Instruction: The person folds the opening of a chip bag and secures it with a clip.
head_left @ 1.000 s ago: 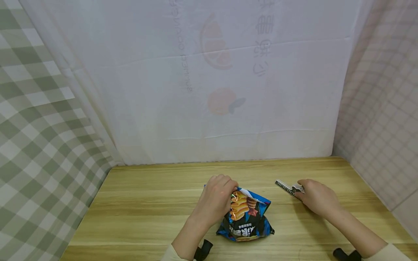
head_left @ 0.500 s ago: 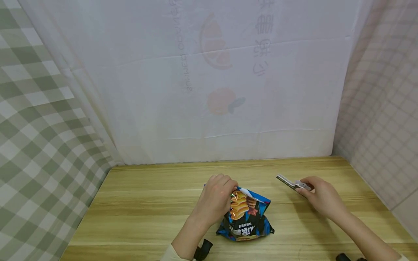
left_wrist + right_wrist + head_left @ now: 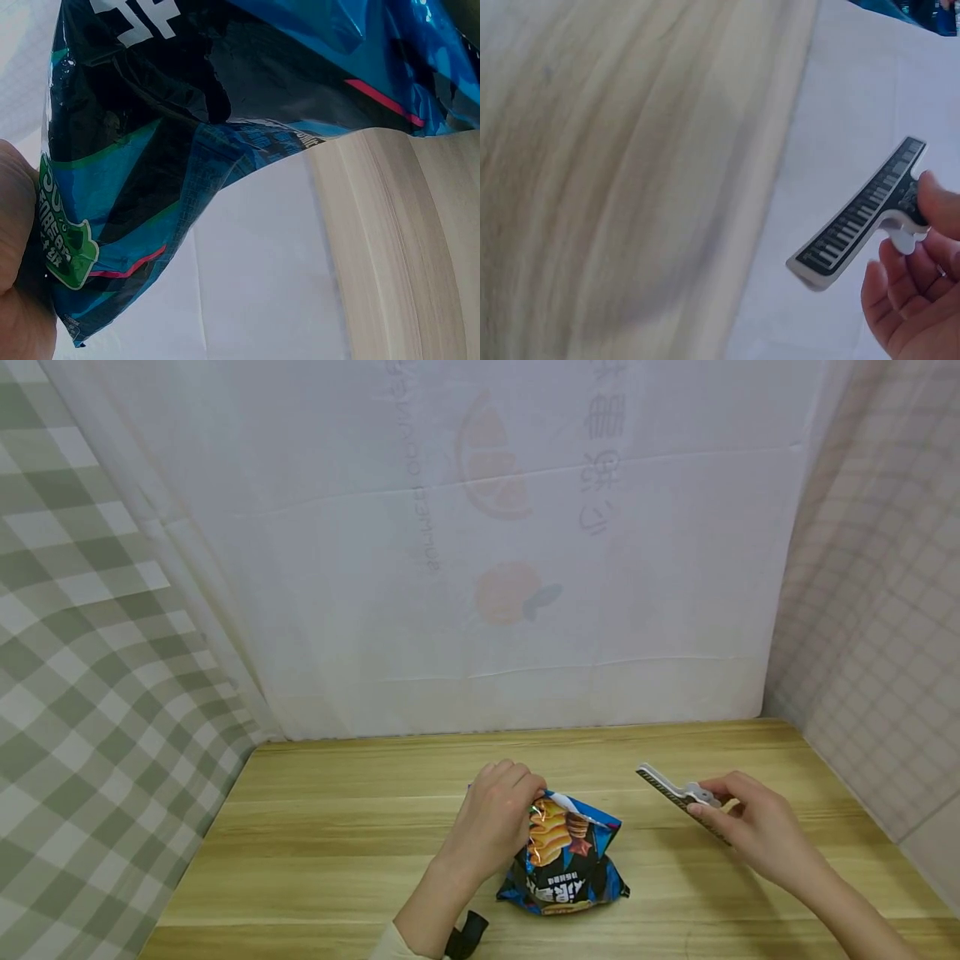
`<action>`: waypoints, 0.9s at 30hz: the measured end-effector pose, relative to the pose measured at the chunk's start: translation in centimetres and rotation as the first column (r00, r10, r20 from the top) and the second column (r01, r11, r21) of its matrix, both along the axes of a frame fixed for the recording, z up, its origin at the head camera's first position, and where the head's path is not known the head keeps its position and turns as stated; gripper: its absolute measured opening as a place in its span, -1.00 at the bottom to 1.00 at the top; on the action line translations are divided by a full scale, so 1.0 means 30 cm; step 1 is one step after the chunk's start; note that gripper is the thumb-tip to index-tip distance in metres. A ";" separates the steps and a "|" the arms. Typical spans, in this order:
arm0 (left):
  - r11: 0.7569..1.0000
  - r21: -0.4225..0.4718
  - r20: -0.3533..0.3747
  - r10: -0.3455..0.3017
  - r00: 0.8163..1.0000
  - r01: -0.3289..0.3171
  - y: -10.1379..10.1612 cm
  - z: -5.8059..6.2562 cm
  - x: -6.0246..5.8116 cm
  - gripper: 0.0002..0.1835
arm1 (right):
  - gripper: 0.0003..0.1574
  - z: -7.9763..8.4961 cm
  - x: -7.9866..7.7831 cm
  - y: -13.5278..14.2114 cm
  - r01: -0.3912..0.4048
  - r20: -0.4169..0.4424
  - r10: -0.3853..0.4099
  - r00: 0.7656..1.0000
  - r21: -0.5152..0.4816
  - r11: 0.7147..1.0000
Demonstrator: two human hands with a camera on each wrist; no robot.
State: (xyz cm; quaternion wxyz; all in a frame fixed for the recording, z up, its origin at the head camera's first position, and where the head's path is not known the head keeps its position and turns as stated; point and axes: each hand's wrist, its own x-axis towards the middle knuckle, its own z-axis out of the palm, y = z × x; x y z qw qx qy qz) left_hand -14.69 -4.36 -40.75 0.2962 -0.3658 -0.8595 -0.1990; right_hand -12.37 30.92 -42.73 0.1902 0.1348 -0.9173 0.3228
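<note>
A blue and black snack bag stands on the wooden table, its printed front partly covered by my left hand. That hand grips the bag's top edge; in the left wrist view the bag fills much of the picture, with part of the hand at the left edge. To the right, my right hand pinches a long bag clip by its handle, above the table. The right wrist view shows the clip with a piano-key pattern along its bar, between thumb and fingers.
Wooden table extends around both hands. A white printed cloth hangs behind it, a green checked cloth on the left and a pale grid cloth on the right. A black strap is by the left wrist.
The right hand has lifted the clip off the table and drawn it slightly right, its grip now nearer the clip's handle. My left hand and the bag have stayed in place.
</note>
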 end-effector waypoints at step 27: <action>1.000 -0.002 -0.003 0.000 1.000 0.000 -0.001 0.001 0.002 -0.83 | -0.67 0.022 0.059 -0.014 -0.349 -0.287 0.336 0.897 0.007 0.937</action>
